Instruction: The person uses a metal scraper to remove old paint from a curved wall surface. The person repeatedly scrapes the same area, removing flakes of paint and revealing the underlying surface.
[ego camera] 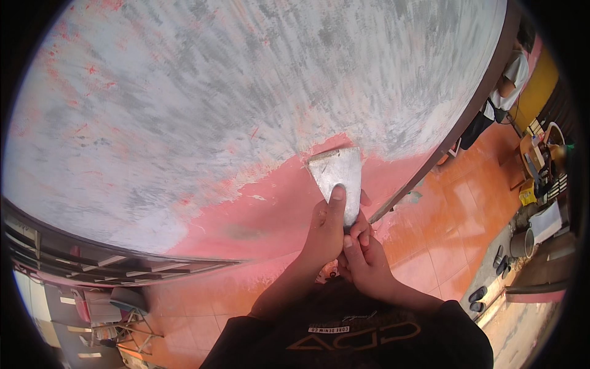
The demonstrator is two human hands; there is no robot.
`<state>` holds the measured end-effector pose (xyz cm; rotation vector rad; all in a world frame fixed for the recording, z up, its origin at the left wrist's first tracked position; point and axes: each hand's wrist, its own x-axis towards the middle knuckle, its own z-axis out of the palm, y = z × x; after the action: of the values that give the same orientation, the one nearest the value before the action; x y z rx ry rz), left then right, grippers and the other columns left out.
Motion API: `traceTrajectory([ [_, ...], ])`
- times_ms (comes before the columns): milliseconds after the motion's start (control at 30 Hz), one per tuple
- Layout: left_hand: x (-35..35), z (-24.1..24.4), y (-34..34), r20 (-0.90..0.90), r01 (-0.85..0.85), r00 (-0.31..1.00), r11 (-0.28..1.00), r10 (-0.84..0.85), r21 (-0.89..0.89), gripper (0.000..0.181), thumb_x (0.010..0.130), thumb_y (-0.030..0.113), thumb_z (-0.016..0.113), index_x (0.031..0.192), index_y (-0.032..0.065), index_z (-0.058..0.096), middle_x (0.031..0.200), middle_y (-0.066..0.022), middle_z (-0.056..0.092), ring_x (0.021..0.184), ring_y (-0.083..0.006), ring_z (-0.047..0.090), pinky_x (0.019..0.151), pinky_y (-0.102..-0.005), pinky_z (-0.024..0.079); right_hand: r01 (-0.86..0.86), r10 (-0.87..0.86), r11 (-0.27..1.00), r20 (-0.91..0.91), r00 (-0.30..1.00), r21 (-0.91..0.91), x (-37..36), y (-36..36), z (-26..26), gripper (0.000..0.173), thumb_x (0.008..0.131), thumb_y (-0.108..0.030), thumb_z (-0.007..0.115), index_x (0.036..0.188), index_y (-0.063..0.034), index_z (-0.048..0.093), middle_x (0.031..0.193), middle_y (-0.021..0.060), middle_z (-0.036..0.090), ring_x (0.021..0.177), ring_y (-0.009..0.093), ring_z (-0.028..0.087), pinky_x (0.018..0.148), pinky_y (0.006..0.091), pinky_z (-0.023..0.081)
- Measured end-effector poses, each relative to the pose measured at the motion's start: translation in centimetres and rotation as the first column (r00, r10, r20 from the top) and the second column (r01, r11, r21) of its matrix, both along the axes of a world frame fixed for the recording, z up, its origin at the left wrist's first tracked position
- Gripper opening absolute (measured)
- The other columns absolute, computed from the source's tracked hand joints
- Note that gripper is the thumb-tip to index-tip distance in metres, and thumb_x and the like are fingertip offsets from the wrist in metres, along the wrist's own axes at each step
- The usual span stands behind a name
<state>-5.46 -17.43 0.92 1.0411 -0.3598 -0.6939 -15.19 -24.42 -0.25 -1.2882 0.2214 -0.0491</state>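
Observation:
A broad metal putty knife is held in both my hands against a wall. My left hand grips its blade, the thumb flat on the metal face. My right hand closes lower down, around the handle end, which the fingers mostly hide. The blade's wide edge lies at or very near the border where pink paint meets a grey-white, streaked surface. Scattered pink flecks show through the pale area. Ragged, flaked edges mark the boundary between the two colours.
Brown trim edges the wall at right; a framed opening is at lower left. A person stands beyond the trim. Orange tiles cover the floor. A bucket, sandals and a cluttered wooden stool stand right.

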Motion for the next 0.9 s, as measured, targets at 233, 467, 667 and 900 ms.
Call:
traceTrajectory([
  [233, 0.1, 0.2, 0.2, 0.04, -0.006, 0.999, 1.0, 0.005, 0.021, 0.061, 0.102, 0.054, 0.028, 0.097, -0.0011, 0.052, 0.054, -0.0019, 0.044, 0.049, -0.0147, 0.052, 0.056, -0.0301, 0.047, -0.015, 0.014, 1.0, 0.052, 0.999, 0.027, -0.2, 0.1, -0.8, 0.026, 0.104, -0.026, 0.04, 0.093, -0.0031, 0.047, 0.067, -0.0001, 0.048, 0.054, 0.006, 0.046, 0.048, 0.0221, 0.038],
  [467, 1.0, 1.7, 0.4, 0.143, -0.005, 0.99, 1.0, 0.004, 0.007, 0.062, 0.101, 0.055, 0.028, 0.098, -0.0017, 0.053, 0.054, -0.0018, 0.044, 0.05, -0.0144, 0.053, 0.057, -0.0315, 0.05, -0.046, 0.04, 0.998, 0.099, 0.994, 0.051, 1.4, -0.1, 0.3, 0.025, 0.104, -0.025, 0.042, 0.091, -0.0043, 0.046, 0.067, -0.0008, 0.047, 0.054, 0.006, 0.045, 0.048, 0.0216, 0.038],
  [667, 0.3, 0.9, 0.1, 0.106, -0.034, 0.994, 0.998, 0.028, 0.059, 0.063, 0.101, 0.056, 0.028, 0.099, -0.0013, 0.053, 0.053, -0.0015, 0.044, 0.05, -0.0143, 0.053, 0.056, -0.0314, 0.049, 0.009, -0.012, 0.991, 0.024, 1.0, 0.131, 0.5, 0.1, -0.4, 0.025, 0.103, -0.025, 0.043, 0.092, -0.0038, 0.046, 0.071, -0.0002, 0.046, 0.055, 0.006, 0.043, 0.048, 0.0211, 0.038],
  [900, -0.4, -0.1, 0.1, 0.084, -0.056, 0.995, 0.995, 0.048, 0.089, 0.062, 0.101, 0.056, 0.028, 0.098, 0.0, 0.054, 0.053, -0.0013, 0.043, 0.05, -0.0144, 0.052, 0.053, -0.0305, 0.047, -0.042, 0.039, 0.993, 0.032, 0.999, 0.114, 0.4, -0.4, -1.3, 0.022, 0.103, -0.025, 0.042, 0.093, -0.0058, 0.043, 0.072, 0.0, 0.045, 0.053, 0.006, 0.043, 0.046, 0.0208, 0.037],
])
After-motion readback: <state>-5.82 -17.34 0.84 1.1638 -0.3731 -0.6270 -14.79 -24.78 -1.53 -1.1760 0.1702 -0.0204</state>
